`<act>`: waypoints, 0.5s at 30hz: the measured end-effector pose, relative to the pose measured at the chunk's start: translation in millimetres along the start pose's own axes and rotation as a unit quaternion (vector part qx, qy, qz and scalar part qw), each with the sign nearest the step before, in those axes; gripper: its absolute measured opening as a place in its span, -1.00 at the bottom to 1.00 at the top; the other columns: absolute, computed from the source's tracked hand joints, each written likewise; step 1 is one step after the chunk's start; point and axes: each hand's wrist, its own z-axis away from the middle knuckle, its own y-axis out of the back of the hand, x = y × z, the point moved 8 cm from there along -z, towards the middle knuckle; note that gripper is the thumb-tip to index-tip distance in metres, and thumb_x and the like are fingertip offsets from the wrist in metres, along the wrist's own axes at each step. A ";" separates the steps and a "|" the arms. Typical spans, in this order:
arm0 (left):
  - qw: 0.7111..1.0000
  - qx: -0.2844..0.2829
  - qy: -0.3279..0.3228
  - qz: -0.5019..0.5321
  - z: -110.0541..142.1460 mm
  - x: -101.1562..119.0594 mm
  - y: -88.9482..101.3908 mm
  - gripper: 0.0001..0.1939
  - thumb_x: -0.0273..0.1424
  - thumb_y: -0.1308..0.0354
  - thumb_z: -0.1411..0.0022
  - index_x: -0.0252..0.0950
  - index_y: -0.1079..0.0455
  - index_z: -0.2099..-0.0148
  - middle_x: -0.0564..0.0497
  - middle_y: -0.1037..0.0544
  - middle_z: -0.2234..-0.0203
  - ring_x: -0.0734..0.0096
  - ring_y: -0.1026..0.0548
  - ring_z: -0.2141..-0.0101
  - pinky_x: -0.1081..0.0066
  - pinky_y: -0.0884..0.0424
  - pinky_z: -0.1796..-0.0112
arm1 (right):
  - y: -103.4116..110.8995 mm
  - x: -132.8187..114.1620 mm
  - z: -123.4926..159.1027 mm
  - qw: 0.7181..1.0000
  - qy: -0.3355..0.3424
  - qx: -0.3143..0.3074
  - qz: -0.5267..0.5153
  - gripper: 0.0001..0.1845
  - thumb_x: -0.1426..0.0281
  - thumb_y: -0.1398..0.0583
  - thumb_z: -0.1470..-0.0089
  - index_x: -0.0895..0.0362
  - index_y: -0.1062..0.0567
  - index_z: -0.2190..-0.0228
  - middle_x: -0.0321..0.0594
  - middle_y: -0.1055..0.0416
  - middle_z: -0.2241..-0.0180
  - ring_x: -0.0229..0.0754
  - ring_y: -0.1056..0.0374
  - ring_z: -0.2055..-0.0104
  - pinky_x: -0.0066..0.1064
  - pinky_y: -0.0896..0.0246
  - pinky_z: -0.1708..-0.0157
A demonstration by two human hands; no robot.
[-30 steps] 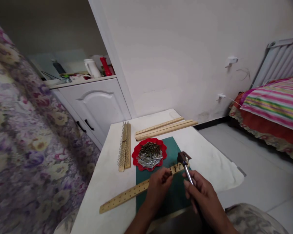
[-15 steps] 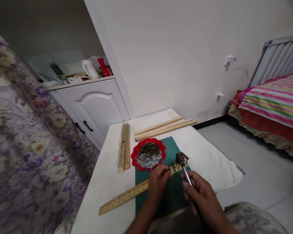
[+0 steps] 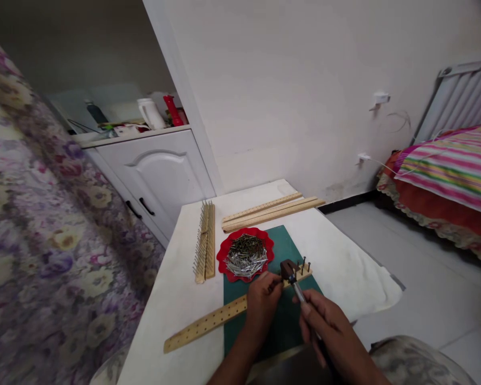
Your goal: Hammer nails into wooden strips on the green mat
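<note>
A drilled wooden strip (image 3: 206, 324) lies slantwise across the green mat (image 3: 234, 291), with several dark nails (image 3: 303, 265) upright at its right end. My left hand (image 3: 263, 299) rests at the strip, thumb and fingers pinched near the hammer head; it seems to steady a nail, mostly hidden by the fingers. In my right hand (image 3: 324, 323) is a claw hammer (image 3: 295, 283) with a dark head and a silver shaft. The hammer head is low over the strip, close beside my left fingertips. Behind my left hand stands a red scalloped bowl (image 3: 224, 251) full of loose nails (image 3: 246, 255).
At the left of the white table (image 3: 160, 299) lie strips studded with nails (image 3: 203, 243). More wooden strips (image 3: 272, 211) lie along the back. Beyond are a white cabinet (image 3: 164, 176), a flowered curtain (image 3: 44, 240) and a bed (image 3: 452, 171).
The hammer head has moved left and down along the strip, from over the right-end nails to beside my left fingers. My left hand stays at nearly the same place on the strip.
</note>
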 end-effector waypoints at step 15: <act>1.000 0.008 0.001 -0.028 0.1 -1.4 -0.2 -0.85 -0.49 -0.05 -0.10 -0.30 -0.34 0.50 0.07 -0.42 0.54 0.47 -0.36 0.45 0.52 -0.17 0.44 | -6.8 4.9 -2.9 0.998 -0.015 -0.019 0.051 -0.63 0.01 0.03 -0.13 0.06 -0.21 0.40 -0.52 -0.26 0.70 -0.46 0.01 0.86 -0.62 0.24 0.86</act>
